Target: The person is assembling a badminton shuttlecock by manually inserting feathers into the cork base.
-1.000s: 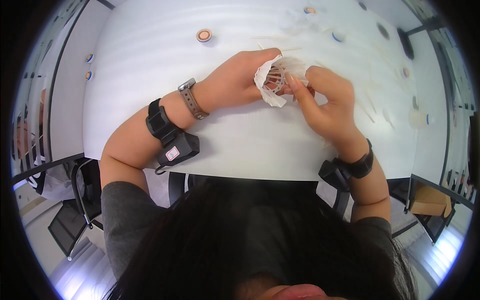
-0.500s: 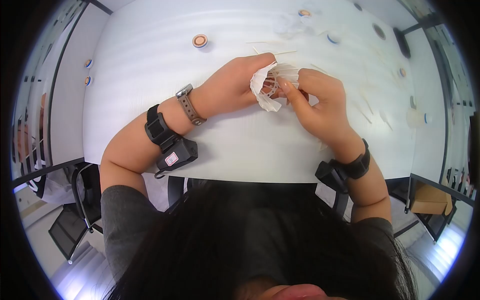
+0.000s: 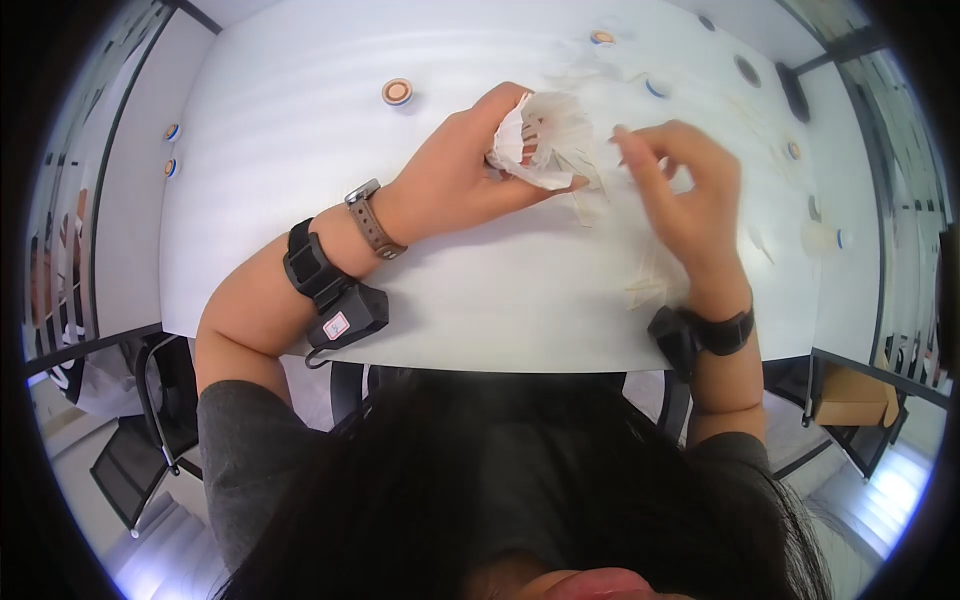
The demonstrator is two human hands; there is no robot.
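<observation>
My left hand is closed around a small white pleated paper umbrella, its open side turned toward me. Thin pale ribs show inside the paper. My left thumb lies along the near rim. To the right, my right hand is raised and apart from the umbrella. Its thumb and index finger come together in a pinch, slightly blurred; whether something tiny sits between them does not show. Thin wooden sticks lie on the table by my right wrist, and others partly show behind the umbrella.
On the white table, a round brown-and-white lidded pot stands beyond my left hand. Smaller similar pots lie at the back and sides. A translucent container is at the right. Low partitions border the table.
My right hand has left the umbrella's rim and moved right. My left hand has lifted slightly away from me with the umbrella, turning it. Sticks near my right wrist have come into view.
</observation>
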